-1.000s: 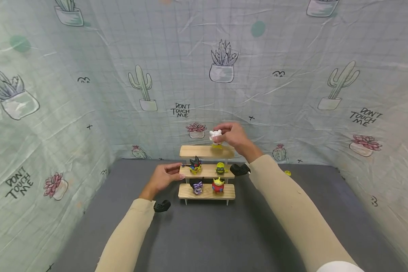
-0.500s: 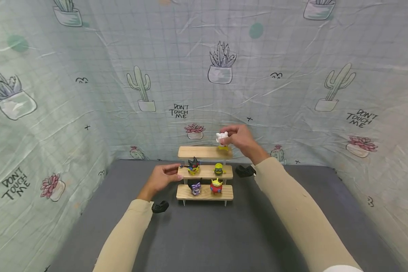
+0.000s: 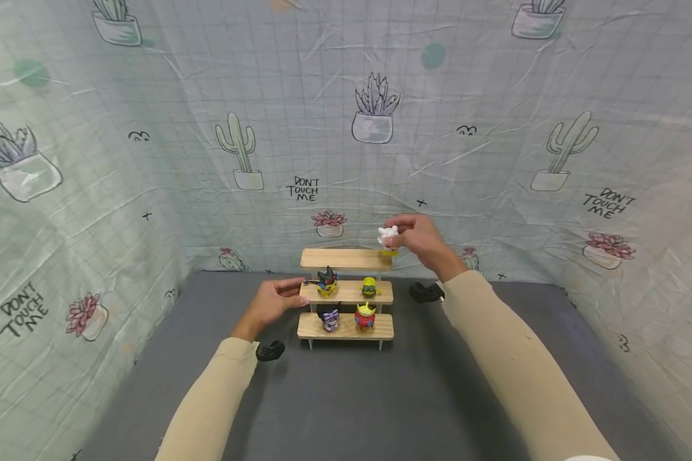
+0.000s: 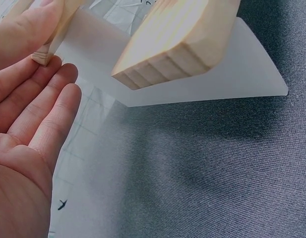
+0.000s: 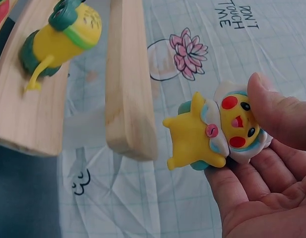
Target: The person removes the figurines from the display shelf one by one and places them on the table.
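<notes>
At the right end of the top shelf (image 3: pixel 346 258), my right hand (image 3: pixel 423 240) holds a small yellow Pikachu figurine (image 5: pixel 195 136) with red cheeks and a white hood. The right wrist view shows thumb and fingers gripping its head, its feet pointing toward the shelf edge and apart from it. My left hand (image 3: pixel 273 301) pinches the left end of the three-tier wooden display stand (image 3: pixel 346 326) at its middle shelf, thumb above and fingers below. Near that hand stands a figurine with a dark pointed top (image 3: pixel 327 280); a yellow-and-green Minion figurine (image 3: pixel 369 288) shares the shelf.
On the bottom shelf stand a purple-bowed figurine (image 3: pixel 330 320) and a red figurine with a yellow top (image 3: pixel 366 316). The stand has pale supports (image 4: pixel 202 84) and rests on a dark grey cloth (image 3: pixel 340 397). Behind hangs a cactus-print curtain (image 3: pixel 300 96).
My right hand has moved rightward with the Pikachu figurine, from over the top shelf to its right end. The left hand keeps its hold on the stand. The head view has shifted slightly.
</notes>
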`<action>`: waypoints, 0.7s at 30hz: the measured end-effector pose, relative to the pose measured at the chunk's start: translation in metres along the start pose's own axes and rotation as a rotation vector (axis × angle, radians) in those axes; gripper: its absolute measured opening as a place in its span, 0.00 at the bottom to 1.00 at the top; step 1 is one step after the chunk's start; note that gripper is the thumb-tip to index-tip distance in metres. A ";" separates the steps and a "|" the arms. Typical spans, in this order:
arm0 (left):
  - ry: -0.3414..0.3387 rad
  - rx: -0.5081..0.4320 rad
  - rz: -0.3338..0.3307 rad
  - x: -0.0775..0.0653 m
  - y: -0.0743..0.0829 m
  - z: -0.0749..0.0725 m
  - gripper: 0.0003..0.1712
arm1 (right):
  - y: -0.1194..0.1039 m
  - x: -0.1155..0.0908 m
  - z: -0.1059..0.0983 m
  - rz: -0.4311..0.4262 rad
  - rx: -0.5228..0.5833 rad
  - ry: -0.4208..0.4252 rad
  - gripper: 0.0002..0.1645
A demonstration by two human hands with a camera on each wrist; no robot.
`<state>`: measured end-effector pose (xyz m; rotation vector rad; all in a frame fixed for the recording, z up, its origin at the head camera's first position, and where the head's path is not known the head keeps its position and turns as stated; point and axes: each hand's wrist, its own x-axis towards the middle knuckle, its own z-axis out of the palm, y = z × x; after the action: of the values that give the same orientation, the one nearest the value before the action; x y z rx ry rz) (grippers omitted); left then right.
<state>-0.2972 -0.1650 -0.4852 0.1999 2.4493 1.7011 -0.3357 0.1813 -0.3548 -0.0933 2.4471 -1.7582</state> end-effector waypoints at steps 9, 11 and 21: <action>0.010 0.014 0.001 0.001 -0.002 -0.001 0.34 | 0.009 -0.004 -0.012 0.009 -0.009 -0.007 0.25; 0.011 0.018 0.001 0.001 -0.002 -0.001 0.34 | 0.010 -0.005 -0.014 0.013 -0.004 -0.001 0.25; 0.013 0.024 0.020 0.000 -0.002 -0.001 0.34 | 0.017 -0.009 -0.025 0.033 0.002 0.010 0.27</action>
<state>-0.2976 -0.1664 -0.4863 0.2179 2.4862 1.6878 -0.3302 0.2118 -0.3627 -0.0437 2.4399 -1.7520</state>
